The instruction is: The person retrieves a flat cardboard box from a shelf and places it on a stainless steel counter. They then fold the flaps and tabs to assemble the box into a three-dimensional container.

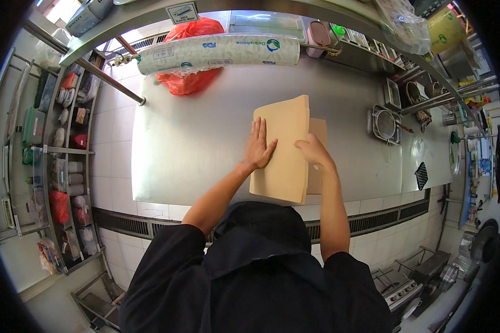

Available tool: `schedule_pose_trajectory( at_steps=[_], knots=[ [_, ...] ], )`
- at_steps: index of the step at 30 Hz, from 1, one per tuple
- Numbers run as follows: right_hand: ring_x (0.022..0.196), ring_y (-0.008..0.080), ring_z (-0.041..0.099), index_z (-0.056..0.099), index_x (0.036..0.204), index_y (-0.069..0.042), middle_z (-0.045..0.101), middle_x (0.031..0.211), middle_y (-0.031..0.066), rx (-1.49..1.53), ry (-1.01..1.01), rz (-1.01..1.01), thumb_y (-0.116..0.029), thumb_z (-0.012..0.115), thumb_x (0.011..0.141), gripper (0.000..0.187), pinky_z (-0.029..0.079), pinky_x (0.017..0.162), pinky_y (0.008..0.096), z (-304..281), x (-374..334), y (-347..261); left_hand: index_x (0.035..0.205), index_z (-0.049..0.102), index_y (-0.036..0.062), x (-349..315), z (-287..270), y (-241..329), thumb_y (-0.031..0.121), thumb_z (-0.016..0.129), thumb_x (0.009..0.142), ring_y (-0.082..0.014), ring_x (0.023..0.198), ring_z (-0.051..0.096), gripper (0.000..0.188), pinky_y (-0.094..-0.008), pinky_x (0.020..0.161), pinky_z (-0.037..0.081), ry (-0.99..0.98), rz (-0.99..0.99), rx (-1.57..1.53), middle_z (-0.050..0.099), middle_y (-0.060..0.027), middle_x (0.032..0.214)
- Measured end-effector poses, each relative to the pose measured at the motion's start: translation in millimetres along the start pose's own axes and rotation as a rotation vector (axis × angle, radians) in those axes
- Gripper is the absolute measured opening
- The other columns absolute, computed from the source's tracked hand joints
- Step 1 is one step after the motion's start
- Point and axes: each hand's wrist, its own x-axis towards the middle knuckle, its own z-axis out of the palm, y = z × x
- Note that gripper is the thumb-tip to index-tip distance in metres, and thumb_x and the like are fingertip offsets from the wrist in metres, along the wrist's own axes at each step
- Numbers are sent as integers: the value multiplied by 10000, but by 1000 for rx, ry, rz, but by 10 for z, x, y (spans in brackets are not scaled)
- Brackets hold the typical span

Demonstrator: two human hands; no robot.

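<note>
A tan cutting board (286, 139) lies on the steel worktable (194, 150), its right edge raised over a second tan board (318, 133) beneath it. My left hand (259, 147) rests flat with fingers spread on the upper board's left side. My right hand (313, 151) grips that board's right edge, lifting it slightly.
A large roll of plastic wrap (219, 51) and a red plastic bag (191, 55) sit at the table's back. A metal strainer in a tray (386, 125) stands to the right. Shelves of containers (61, 161) line the left wall. A stove (403, 288) is at lower right.
</note>
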Motion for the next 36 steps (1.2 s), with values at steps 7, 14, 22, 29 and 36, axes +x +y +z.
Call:
schedule_pose_trajectory(
  at_steps=[7,14,22,29,36],
  knots=[
    [1016,200,664,615,1246,74,695,1150,131,209,-94,78,-202,651,959,399,516,891,339,-483,146,655,1588,174,-19,21,195,268,545,480,996,-444,1537,90,872,-517,1245,117,-73,-63,224,140,-254,1656],
    [1072,200,660,582,1296,69,685,1198,136,241,-104,108,-208,693,939,465,513,933,334,-699,308,1135,1597,182,15,65,374,296,590,480,974,-422,1543,92,899,-530,1246,111,-122,-98,389,142,-217,1668],
    [1212,358,615,516,1380,54,604,1327,272,-153,448,91,-376,773,847,731,502,982,449,-415,540,1927,1584,250,51,182,301,167,532,532,961,-415,1541,108,836,-525,1246,124,-337,-60,462,156,-209,1666],
    [1271,464,468,497,1419,14,426,1457,294,-598,716,-36,-409,755,845,758,411,1060,527,-142,479,1842,1579,298,88,252,366,14,515,559,941,-407,1525,185,811,-529,1233,153,-260,114,577,225,-204,1650],
    [1352,435,414,444,1451,29,440,1465,245,-816,863,-136,-425,605,942,701,314,1148,565,45,335,1759,1599,232,64,224,363,110,491,542,955,-404,1544,127,832,-543,1241,118,-347,90,645,162,-231,1661]
  ],
)
